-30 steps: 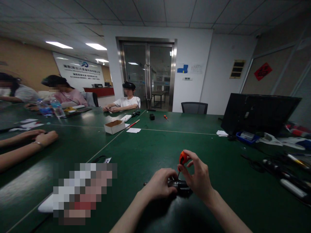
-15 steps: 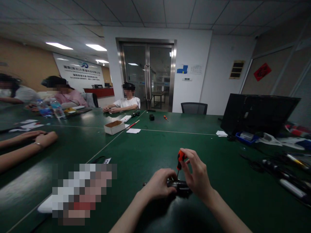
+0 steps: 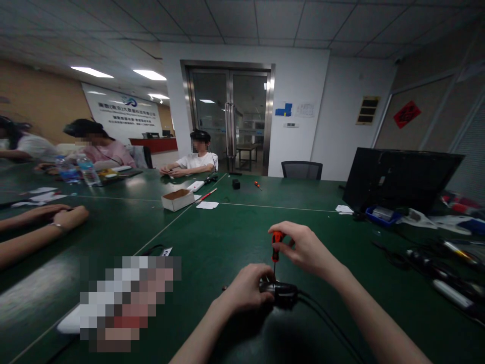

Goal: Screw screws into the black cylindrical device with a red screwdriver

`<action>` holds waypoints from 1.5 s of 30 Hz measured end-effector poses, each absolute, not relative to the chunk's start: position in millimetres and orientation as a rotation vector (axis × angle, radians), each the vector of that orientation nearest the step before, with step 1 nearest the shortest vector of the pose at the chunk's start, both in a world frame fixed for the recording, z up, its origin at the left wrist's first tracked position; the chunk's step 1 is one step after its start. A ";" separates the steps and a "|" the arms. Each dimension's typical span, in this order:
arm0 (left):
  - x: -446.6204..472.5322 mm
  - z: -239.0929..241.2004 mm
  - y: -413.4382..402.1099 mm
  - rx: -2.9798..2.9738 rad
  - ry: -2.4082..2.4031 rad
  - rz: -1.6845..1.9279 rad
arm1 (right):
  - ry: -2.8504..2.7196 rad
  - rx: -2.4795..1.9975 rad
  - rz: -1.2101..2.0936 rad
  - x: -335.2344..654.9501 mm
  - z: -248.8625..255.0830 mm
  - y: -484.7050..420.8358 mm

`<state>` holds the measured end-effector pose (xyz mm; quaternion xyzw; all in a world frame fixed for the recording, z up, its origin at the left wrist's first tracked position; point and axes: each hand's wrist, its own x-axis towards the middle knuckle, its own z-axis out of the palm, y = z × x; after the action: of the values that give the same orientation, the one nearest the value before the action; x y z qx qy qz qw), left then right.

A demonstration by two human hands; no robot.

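My left hand [image 3: 248, 287] is wrapped round a dark, shiny device with a cord [image 3: 286, 293], lying on its side at the table. Much of the device is hidden under that hand; its black end and cable show on the right. My right hand [image 3: 299, 245] grips an orange and black screwdriver [image 3: 277, 247] by the handle, with the fingers near its top. The screwdriver stands nearly upright, shaft down, and its tip meets the device beside my left fingertips. Exactly where the tip sits is too small to tell.
On the green table [image 3: 227, 232] are an open cardboard box [image 3: 177, 200], a small black block [image 3: 236, 184] and another screwdriver [image 3: 258, 185]. A monitor [image 3: 401, 177], a blue tray [image 3: 382, 215] and corded tools are on the right. A co-worker's hands [image 3: 68, 217] rest at left.
My right hand has risen and turned to hold the screwdriver from above. The screwdriver has shifted slightly left and become more upright. The device's black end and cable now show. My left hand stays put.
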<state>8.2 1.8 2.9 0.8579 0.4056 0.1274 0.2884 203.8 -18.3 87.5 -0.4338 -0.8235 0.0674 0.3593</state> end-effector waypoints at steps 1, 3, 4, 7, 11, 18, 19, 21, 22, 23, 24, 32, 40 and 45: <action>8.3 2.2 2.3 2.287 1.076 0.338 | -2.147 -1.118 0.170 204.1 91.5 -16.6; 8.3 1.3 2.8 2.283 1.071 0.334 | -2.185 -1.124 0.173 204.8 97.0 -14.3; 8.1 1.0 2.8 2.283 1.077 0.332 | -2.202 -1.122 0.177 205.1 98.7 -13.8; 7.4 1.1 1.9 2.283 1.109 0.323 | -2.214 -1.125 0.190 205.4 100.2 -13.9; 6.6 1.7 1.2 2.280 1.111 0.320 | -2.134 -1.220 0.233 202.7 97.2 -12.3; 6.3 0.7 2.1 2.273 1.093 0.329 | -2.144 -1.099 0.404 197.7 99.8 -11.7; 6.3 0.7 1.8 2.271 1.093 0.334 | -2.147 -1.108 0.421 197.5 100.9 -12.5; 6.1 1.0 1.1 2.270 1.099 0.347 | -2.146 -1.131 0.464 197.5 102.4 -14.1; 6.1 1.2 0.8 2.271 1.101 0.351 | -2.145 -1.141 0.486 197.5 102.8 -14.6; 6.1 1.5 0.7 2.271 1.101 0.350 | -2.144 -1.150 0.505 197.6 102.9 -14.9; 6.1 1.7 0.6 2.271 1.099 0.347 | -2.144 -1.157 0.520 197.6 102.7 -15.0; 6.6 2.2 0.9 2.273 1.098 0.333 | -2.150 -1.268 0.411 192.2 98.8 -13.0; 7.3 0.0 1.3 2.266 1.105 0.358 | -2.331 -1.601 -0.100 185.7 105.3 -20.8; 7.3 2.7 1.4 2.258 1.107 0.342 | -2.329 -1.702 -0.195 185.6 107.8 -20.6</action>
<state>7.3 1.4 2.7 0.8495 0.4164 0.1285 0.2975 185.6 -20.6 107.8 -0.5839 -0.7993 -0.0671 0.1249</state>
